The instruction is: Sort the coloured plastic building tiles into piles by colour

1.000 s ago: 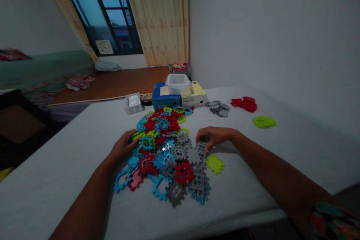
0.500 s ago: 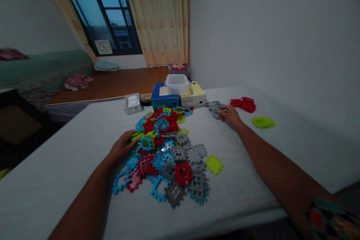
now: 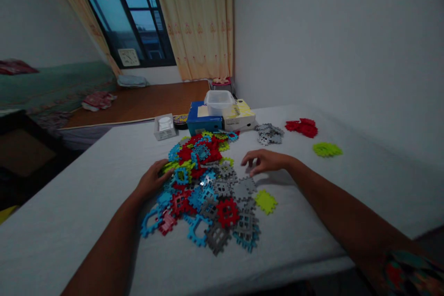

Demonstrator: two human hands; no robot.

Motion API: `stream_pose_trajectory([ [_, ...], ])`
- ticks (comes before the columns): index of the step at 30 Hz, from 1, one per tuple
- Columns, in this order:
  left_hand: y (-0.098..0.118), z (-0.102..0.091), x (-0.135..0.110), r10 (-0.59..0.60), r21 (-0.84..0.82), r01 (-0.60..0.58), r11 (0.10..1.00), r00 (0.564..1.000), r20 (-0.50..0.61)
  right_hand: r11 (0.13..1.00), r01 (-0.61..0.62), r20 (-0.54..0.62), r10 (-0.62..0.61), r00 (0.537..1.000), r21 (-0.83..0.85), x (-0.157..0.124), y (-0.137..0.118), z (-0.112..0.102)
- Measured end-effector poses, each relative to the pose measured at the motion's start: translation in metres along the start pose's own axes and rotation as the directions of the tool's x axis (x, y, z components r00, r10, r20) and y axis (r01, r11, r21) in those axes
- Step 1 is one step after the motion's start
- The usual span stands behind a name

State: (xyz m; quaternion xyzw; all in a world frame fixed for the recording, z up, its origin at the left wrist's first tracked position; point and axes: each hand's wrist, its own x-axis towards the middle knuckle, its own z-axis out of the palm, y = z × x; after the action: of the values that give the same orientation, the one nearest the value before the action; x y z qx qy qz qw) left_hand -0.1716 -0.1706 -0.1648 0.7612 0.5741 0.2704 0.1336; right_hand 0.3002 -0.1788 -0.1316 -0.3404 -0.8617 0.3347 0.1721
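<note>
A mixed heap of flat plastic interlocking building pieces, blue, red, grey and yellow-green, covers the middle of the white-sheeted table [image 3: 114, 185]. My left hand [image 3: 154, 178] rests against the heap's left edge, fingers on the yellow-green pieces [image 3: 178, 166]. My right hand [image 3: 265, 161] hovers just right of the heap with fingers apart and nothing in them. Below it lie a plain grey piece [image 3: 244, 188] and a single yellow-green square piece [image 3: 266, 201]. Farther back sit a small grey pile [image 3: 269, 134], a red pile [image 3: 302, 127] and a yellow-green pile [image 3: 327, 149].
Behind the heap stand a blue box [image 3: 204, 120] and a yellow-and-white box [image 3: 241, 118], with a clear plastic tub [image 3: 219, 103] on top. A small white box [image 3: 165, 127] is to their left, beside a dark round tin [image 3: 180, 122]. A wall [image 3: 340, 46] bounds the right side.
My right hand has left the grey pile and moved toward me and left, to the heap's right edge. The left hand stays where it was.
</note>
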Motion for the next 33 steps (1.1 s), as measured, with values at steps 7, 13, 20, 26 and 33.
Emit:
stream_pose_trajectory([
  [7, -0.002, 0.001, 0.000, 0.008, -0.021, -0.008, 1.000, 1.000, 0.006, 0.996, -0.024, 0.186, 0.039, 0.982, -0.081, 0.006, -0.015, 0.023],
  [13, -0.005, 0.003, 0.002, -0.002, -0.037, 0.002, 0.999, 1.000, -0.015, 0.970, -0.211, 0.102, 0.199, 0.975, 0.124, 0.003, 0.003, 0.004],
  [20, -0.006, 0.003, 0.002, 0.000, -0.047, 0.000, 0.999, 1.000, -0.009, 0.862, -0.208, -0.357, 0.395, 0.846, 0.462, -0.006, 0.037, -0.018],
  [26, -0.005, 0.002, 0.003, -0.006, -0.029, 0.006, 1.000, 1.000, -0.003, 0.778, -0.054, -0.731, 0.610, 0.307, 0.626, -0.015, 0.085, -0.040],
  [33, -0.005, 0.002, 0.003, -0.016, -0.036, 0.016, 0.999, 1.000, 0.005, 0.853, -0.152, -0.811, 0.522, 0.263, 0.500, -0.017, 0.096, -0.044],
])
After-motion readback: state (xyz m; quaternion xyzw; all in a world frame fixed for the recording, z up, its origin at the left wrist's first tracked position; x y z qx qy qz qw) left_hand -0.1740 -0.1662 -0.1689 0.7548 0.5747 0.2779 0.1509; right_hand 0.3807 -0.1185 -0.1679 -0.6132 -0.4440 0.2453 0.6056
